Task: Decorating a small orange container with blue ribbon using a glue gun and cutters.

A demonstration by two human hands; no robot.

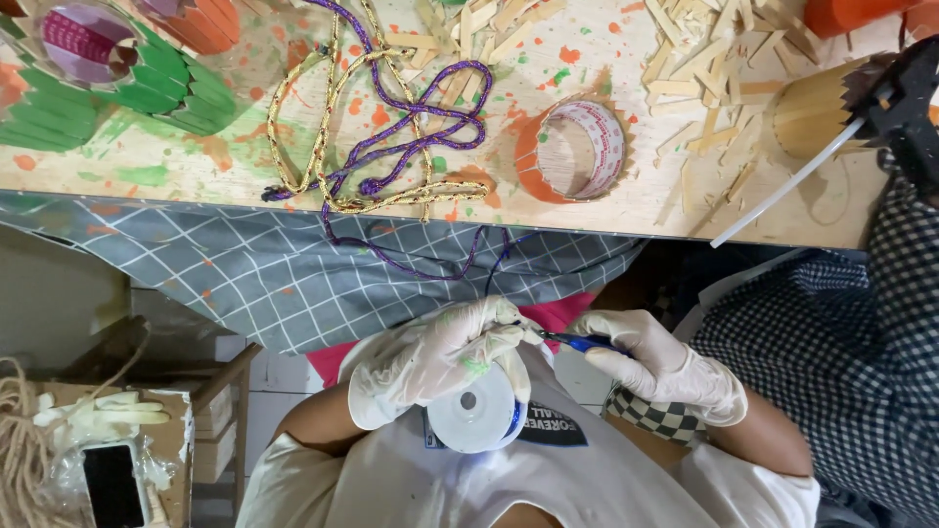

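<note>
While the head view looks down past the chest, I read my left hand point(445, 357), gloved, as clasped over a white spool point(477, 409) held against the torso at six o'clock, and my right hand point(665, 364), also gloved, as pinching a blue-handled tool point(579, 341) whose tip meets the left fingers; whether it is a cutter I cannot tell. I judge the step in hand to be trimming or freeing material at the spool, with the purple and yellow cords point(391, 147) and the tape ring point(577, 149) lying apart at twelve o'clock on the paint-spattered table point(196, 176); any next move calls for a steady spool and the tool tip clear of the glove.
</note>
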